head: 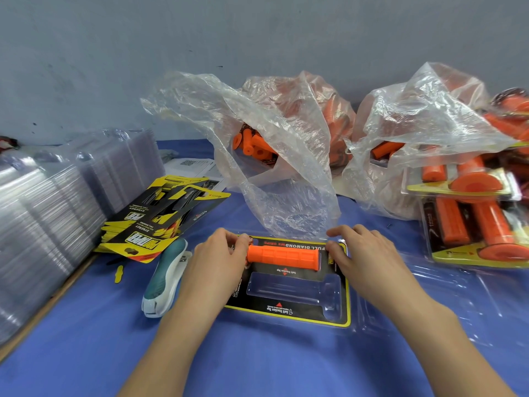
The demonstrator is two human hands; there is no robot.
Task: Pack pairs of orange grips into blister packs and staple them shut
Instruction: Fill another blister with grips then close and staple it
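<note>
An open blister pack [289,313] with a black and yellow card lies on the blue cloth in front of me. One orange grip [282,257] lies across its far cavity; the near cavity [289,290] holds nothing. My left hand [217,259] grips the grip's left end with curled fingers. My right hand [363,253] touches the grip's right end, its fingers bent over the pack's far right corner. A teal and white stapler [164,279] lies just left of the pack.
Two clear bags of loose orange grips [254,144] [383,150] stand behind the pack. Finished packs [475,222] pile up at the right. Printed cards [154,219] and stacks of clear blister shells [51,202] sit at the left, near the table edge.
</note>
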